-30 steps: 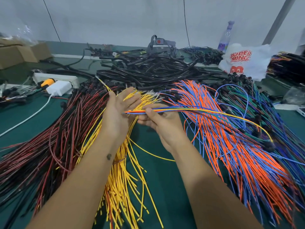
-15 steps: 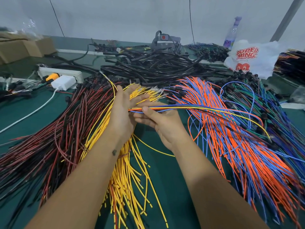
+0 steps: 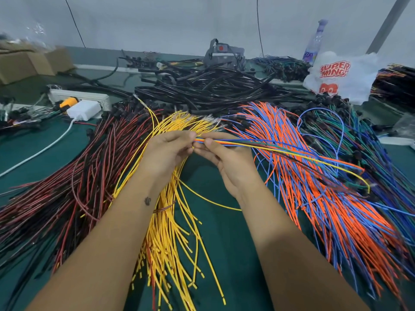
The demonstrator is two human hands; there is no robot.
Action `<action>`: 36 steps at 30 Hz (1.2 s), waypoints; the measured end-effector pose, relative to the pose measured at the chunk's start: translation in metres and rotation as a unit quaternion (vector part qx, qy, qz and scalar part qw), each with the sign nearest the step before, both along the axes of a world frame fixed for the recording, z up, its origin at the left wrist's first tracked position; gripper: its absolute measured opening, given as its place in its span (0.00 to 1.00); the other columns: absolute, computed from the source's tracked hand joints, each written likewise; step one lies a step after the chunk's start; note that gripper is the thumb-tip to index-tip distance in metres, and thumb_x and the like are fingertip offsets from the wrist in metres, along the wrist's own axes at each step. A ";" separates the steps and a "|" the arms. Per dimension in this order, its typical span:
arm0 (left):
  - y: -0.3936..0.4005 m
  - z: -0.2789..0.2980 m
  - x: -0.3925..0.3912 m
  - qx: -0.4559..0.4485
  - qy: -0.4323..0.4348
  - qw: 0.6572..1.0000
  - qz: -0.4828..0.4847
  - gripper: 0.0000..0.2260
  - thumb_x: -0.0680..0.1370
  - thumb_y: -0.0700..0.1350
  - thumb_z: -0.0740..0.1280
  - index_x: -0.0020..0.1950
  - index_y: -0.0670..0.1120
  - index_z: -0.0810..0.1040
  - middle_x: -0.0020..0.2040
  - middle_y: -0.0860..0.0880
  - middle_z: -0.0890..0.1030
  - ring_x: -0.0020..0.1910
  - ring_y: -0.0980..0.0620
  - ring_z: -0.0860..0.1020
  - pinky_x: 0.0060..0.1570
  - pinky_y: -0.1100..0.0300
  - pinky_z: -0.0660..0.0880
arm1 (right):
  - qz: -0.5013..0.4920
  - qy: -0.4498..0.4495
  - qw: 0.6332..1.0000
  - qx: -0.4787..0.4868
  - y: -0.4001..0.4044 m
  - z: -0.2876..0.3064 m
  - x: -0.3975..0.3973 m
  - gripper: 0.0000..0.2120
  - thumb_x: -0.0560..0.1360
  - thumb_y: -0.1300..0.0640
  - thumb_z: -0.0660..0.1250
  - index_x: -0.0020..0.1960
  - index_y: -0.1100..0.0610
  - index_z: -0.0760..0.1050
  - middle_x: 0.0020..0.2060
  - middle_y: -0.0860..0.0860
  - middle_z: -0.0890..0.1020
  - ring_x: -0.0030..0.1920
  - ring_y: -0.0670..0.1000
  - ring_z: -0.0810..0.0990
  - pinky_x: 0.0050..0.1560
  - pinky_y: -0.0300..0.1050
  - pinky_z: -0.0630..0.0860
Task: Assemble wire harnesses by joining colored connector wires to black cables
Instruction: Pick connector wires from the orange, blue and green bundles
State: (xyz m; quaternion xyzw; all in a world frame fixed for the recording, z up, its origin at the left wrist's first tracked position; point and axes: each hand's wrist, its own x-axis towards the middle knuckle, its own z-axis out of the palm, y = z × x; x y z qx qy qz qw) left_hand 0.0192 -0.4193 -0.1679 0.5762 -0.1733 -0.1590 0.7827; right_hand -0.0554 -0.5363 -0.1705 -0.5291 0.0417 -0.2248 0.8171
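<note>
Head view. Both hands are held together above the green mat. Left hand (image 3: 167, 151) is curled, its thumb and fingertips pinching the near end of a small multicoloured wire bundle (image 3: 251, 145). Right hand (image 3: 226, 157) is curled round the same bundle just beside the left, thumb on top. From the right hand the bundle runs out to the right over the orange and blue wires (image 3: 314, 198), its far end drooping among them.

Under and behind the left hand lies the yellow wire pile (image 3: 170, 232); left of it, the red and black wires (image 3: 67, 187). Black cables (image 3: 213, 90) are heaped well beyond both hands, untouched.

Judgement: the step in hand appears to be evening up the wire ends before joining to a cable. Wire tips cannot be made out between the fingers. For a good result, the ends are best tapped flush with the left fingertips while the right grip is kept light enough for single wires to slide. The trailing length should be lifted free of the orange pile, or loose strands may be dragged along.
</note>
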 end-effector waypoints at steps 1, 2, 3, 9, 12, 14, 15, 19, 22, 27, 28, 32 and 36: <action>0.000 0.000 0.000 0.005 -0.005 1.000 0.005 0.05 0.76 0.36 0.68 0.42 0.42 0.82 0.34 0.51 0.82 0.33 0.58 0.79 0.37 0.69 0.76 | -0.006 0.004 1.000 -0.003 -0.001 0.000 0.000 0.07 0.76 0.73 0.63 0.45 0.66 0.79 0.37 0.60 0.83 0.39 0.53 0.84 0.47 0.45 0.82; 0.000 0.000 -0.001 0.012 -0.011 1.000 0.009 0.04 0.75 0.36 0.68 0.42 0.42 0.82 0.34 0.51 0.83 0.34 0.58 0.80 0.38 0.69 0.76 | -0.011 0.009 1.000 -0.005 -0.001 0.000 0.000 0.07 0.75 0.73 0.64 0.45 0.66 0.79 0.37 0.60 0.82 0.39 0.54 0.84 0.47 0.45 0.82; -0.001 -0.001 -0.001 0.020 -0.016 1.000 0.016 0.03 0.74 0.35 0.69 0.43 0.41 0.82 0.35 0.51 0.83 0.35 0.57 0.81 0.39 0.68 0.77 | -0.017 0.016 1.000 -0.006 -0.001 0.000 0.000 0.07 0.75 0.74 0.64 0.45 0.66 0.79 0.38 0.60 0.82 0.40 0.55 0.84 0.47 0.45 0.82; -0.001 -0.005 0.001 0.056 -0.075 0.995 0.045 0.03 0.72 0.37 0.72 0.41 0.44 0.84 0.37 0.48 0.84 0.36 0.54 0.82 0.39 0.66 0.78 | -0.024 0.051 0.998 -0.026 -0.002 -0.003 0.003 0.06 0.74 0.72 0.67 0.44 0.64 0.80 0.39 0.59 0.83 0.40 0.54 0.84 0.46 0.43 0.81; -0.002 -0.006 0.003 0.078 -0.086 0.993 0.037 0.03 0.72 0.38 0.73 0.41 0.45 0.85 0.36 0.47 0.84 0.35 0.53 0.82 0.38 0.66 0.78 | -0.036 0.073 0.996 -0.040 -0.006 -0.005 0.005 0.08 0.74 0.71 0.68 0.42 0.61 0.81 0.36 0.57 0.84 0.39 0.53 0.85 0.45 0.43 0.82; -0.007 -0.003 0.008 0.105 -0.085 0.991 0.021 0.04 0.73 0.39 0.73 0.39 0.46 0.85 0.33 0.47 0.83 0.33 0.54 0.81 0.36 0.66 0.78 | -0.052 0.084 0.995 -0.032 -0.010 -0.006 0.007 0.07 0.74 0.71 0.68 0.42 0.61 0.81 0.35 0.57 0.84 0.39 0.53 0.85 0.44 0.43 0.82; -0.010 -0.001 0.011 0.130 -0.093 0.987 0.017 0.04 0.73 0.40 0.72 0.39 0.46 0.85 0.31 0.48 0.82 0.31 0.54 0.80 0.34 0.66 0.77 | -0.064 0.089 0.994 -0.023 -0.011 -0.007 0.009 0.07 0.74 0.71 0.68 0.43 0.62 0.81 0.35 0.57 0.83 0.38 0.53 0.84 0.44 0.43 0.82; -0.034 0.009 0.039 0.216 -0.145 0.960 0.105 0.10 0.79 0.51 0.66 0.43 0.49 0.84 0.37 0.49 0.83 0.38 0.54 0.81 0.40 0.55 0.80 | -0.104 0.094 0.990 0.013 -0.012 -0.008 0.015 0.06 0.74 0.73 0.66 0.42 0.65 0.79 0.34 0.57 0.81 0.32 0.49 0.82 0.41 0.42 0.83; -0.054 0.015 0.068 0.282 -0.209 0.917 0.189 0.11 0.78 0.48 0.65 0.59 0.48 0.77 0.52 0.48 0.80 0.51 0.50 0.77 0.55 0.51 0.74 | -0.114 0.102 0.988 0.002 -0.011 -0.008 0.016 0.08 0.74 0.73 0.66 0.40 0.63 0.78 0.31 0.55 0.80 0.30 0.47 0.81 0.40 0.42 0.83; -0.073 -0.001 0.098 0.333 -0.179 0.896 0.232 0.27 0.75 0.48 0.69 0.72 0.44 0.65 0.63 0.44 0.74 0.63 0.43 0.71 0.65 0.47 0.67 | -0.100 0.127 0.986 -0.028 -0.010 -0.010 0.018 0.09 0.74 0.71 0.67 0.39 0.60 0.79 0.31 0.53 0.80 0.31 0.47 0.82 0.39 0.38 0.81; -0.076 -0.006 0.099 0.372 -0.199 0.876 0.233 0.28 0.75 0.51 0.69 0.72 0.44 0.67 0.64 0.44 0.75 0.64 0.42 0.69 0.66 0.47 0.66 | -0.099 0.128 0.986 -0.028 -0.010 -0.010 0.019 0.08 0.74 0.71 0.67 0.40 0.61 0.79 0.31 0.53 0.81 0.31 0.46 0.82 0.38 0.37 0.80; -0.084 -0.009 0.103 0.436 -0.201 0.850 0.215 0.23 0.74 0.60 0.66 0.67 0.54 0.74 0.62 0.46 0.78 0.66 0.42 0.66 0.62 0.49 0.64 | -0.097 0.132 0.986 -0.029 -0.011 -0.011 0.020 0.10 0.74 0.71 0.67 0.37 0.59 0.79 0.29 0.51 0.81 0.31 0.45 0.82 0.38 0.36 0.80; -0.084 -0.009 0.109 0.364 -0.176 0.888 0.218 0.10 0.74 0.56 0.70 0.53 0.57 0.82 0.55 0.50 0.82 0.60 0.44 0.73 0.62 0.48 0.70 | -0.098 0.141 0.984 -0.039 -0.010 -0.011 0.021 0.12 0.74 0.69 0.68 0.36 0.56 0.79 0.30 0.51 0.81 0.33 0.46 0.83 0.38 0.36 0.80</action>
